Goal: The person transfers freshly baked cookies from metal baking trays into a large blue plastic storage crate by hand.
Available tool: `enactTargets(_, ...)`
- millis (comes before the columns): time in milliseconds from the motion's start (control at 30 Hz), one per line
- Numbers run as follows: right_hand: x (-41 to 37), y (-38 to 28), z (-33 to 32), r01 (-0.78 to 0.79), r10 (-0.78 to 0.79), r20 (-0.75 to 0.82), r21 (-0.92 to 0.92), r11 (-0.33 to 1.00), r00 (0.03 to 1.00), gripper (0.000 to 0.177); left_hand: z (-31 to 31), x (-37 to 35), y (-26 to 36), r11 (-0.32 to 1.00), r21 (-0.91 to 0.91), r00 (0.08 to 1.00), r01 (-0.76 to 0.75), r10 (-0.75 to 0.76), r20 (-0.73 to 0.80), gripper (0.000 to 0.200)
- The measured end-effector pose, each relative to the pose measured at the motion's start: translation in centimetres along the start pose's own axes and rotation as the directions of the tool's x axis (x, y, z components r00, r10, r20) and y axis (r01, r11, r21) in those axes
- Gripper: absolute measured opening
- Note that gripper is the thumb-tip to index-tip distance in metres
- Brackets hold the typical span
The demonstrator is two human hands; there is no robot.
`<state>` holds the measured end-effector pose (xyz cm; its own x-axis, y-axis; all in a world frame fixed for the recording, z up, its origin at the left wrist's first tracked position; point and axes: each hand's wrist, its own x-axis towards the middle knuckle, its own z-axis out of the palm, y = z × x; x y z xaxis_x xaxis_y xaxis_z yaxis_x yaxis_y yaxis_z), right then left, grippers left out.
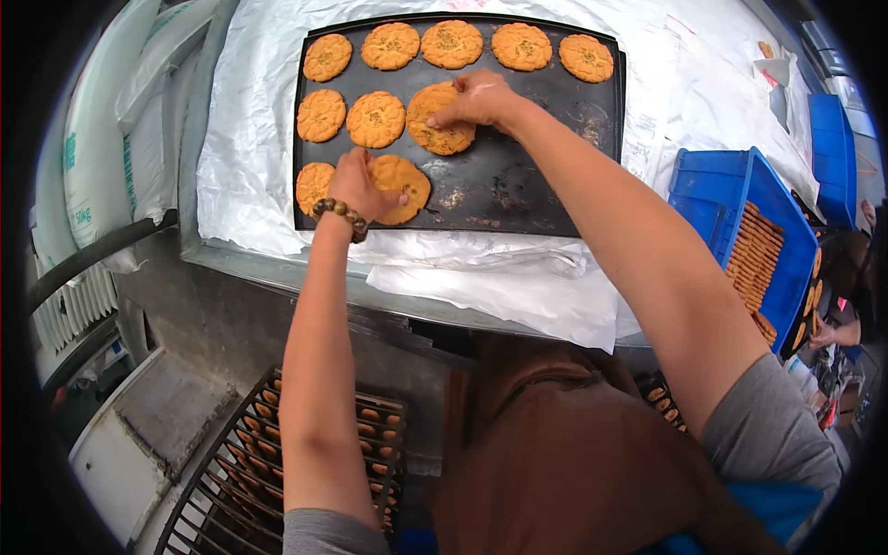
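Observation:
A black baking tray (546, 199) lies on white plastic sheeting and bears round orange-brown cookies (390, 46) in rows. Five form the far row, and two sit at the left of the middle row. My left hand (361, 190), with a beaded bracelet (340, 215) at the wrist, grips a cookie (403, 190) at the near row, beside another one partly behind the hand. In the middle row, my right hand (476, 100) holds a larger-looking cookie (439, 125) by its right side, thumb on top. The fingers beneath both cookies are hidden.
A blue crate (689, 190) holding rows of cookies stands to the right, with another blue crate (832, 153) behind it. A metal rack (227, 476) with trays is below left. White sacks (92, 176) stand at the left. Another person's hand (837, 335) shows at the far right.

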<state>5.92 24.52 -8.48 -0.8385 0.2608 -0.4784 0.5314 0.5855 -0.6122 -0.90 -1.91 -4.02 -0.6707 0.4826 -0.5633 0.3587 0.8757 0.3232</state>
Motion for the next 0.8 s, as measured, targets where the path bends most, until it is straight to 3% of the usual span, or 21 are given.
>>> enactTargets(33, 0.7, -0.7, 0.7, -0.013, 0.009, -0.027, -0.144, 0.989, 1.000, 0.111, -0.7, 0.7, 0.1, 0.996, 0.062, 0.996, -0.064, 0.067, -0.053, 0.079)
enactTargets(100, 0.9, -1.1, 1.2, -0.032, 0.028, -0.045, -0.092, 0.995, 0.999, 0.107, -2.0, 3.0, -0.4, 0.979, 0.108, 0.977, -0.173, 0.185, -0.109, 0.082)
enactTargets(167, -0.1, -1.0, 1.7, -0.057, 0.052, -0.076, -0.055, 0.997, 0.996, 0.103, -4.3, 5.1, 0.5, 0.949, 0.148, 0.954, -0.278, 0.290, -0.068, 0.111)
enactTargets(233, -1.3, -0.6, 2.6, 0.023, 0.039, -0.279, 0.217, 0.976, 0.959, 0.098, -5.2, 8.7, 0.1, 0.921, 0.276, 0.961, -0.275, 0.273, 0.047, 0.128)
enactTargets(300, -1.6, 0.5, 1.6, 0.031, 0.048, -0.251, 0.303, 0.952, 0.967, 0.096, -6.4, 9.5, 1.7, 0.900, 0.371, 0.969, -0.227, 0.169, 0.182, 0.133)
enactTargets(333, -2.5, 0.7, 0.5, 0.034, 0.057, -0.215, 0.396, 0.918, 0.975, 0.094, -6.6, 9.6, 2.4, 0.900, 0.368, 0.967, -0.235, 0.177, 0.185, 0.133)
enactTargets(367, -3.6, 1.3, -1.0, 0.048, 0.059, -0.277, 0.361, 0.931, 0.959, 0.073, -6.9, 9.6, 3.0, 0.901, 0.384, 0.968, -0.201, 0.122, 0.219, 0.133)
enactTargets(400, -2.9, 4.1, -1.9, 0.112, 0.009, -0.285, 0.406, 0.907, 0.959, 0.067, -7.1, 9.7, 3.4, 0.900, 0.403, 0.965, -0.167, 0.065, 0.253, 0.134)
enactTargets(433, -2.7, 6.7, -3.5, 0.154, -0.011, -0.297, 0.462, 0.873, 0.955, 0.065, -7.2, 9.1, 3.7, 0.899, 0.398, 0.971, -0.181, 0.100, 0.215, 0.132)
enactTargets(500, -3.7, 9.3, -8.3, 0.161, 0.026, -0.286, 0.609, 0.777, 0.958, 0.074, -6.9, 8.5, 3.9, 0.879, 0.443, 0.979, -0.177, 0.113, 0.167, 0.131)
enactTargets(633, -3.5, 14.5, -14.6, 0.094, 0.102, -0.312, 0.555, 0.826, 0.944, 0.095, -5.8, 5.3, 5.1, 0.836, 0.505, 0.972, -0.214, 0.233, 0.027, 0.109)
enactTargets(700, -2.9, 16.5, -15.7, 0.000, 0.121, -0.208, 0.500, 0.866, 0.971, 0.108, -5.1, 3.9, 5.0, 0.788, 0.535, 0.917, -0.305, 0.394, -0.058, 0.090)
enactTargets(733, -2.9, 17.0, -16.0, 0.000, 0.125, -0.214, 0.503, 0.864, 0.969, 0.108, -5.0, 4.1, 4.8, 0.784, 0.538, 0.915, -0.310, 0.400, -0.056, 0.090)
enactTargets(800, -2.8, 17.3, -16.5, -0.064, 0.131, -0.094, 0.517, 0.854, 0.987, 0.112, -5.0, 4.3, 4.8, 0.892, 0.312, 0.944, -0.328, 0.324, 0.067, 0.088)
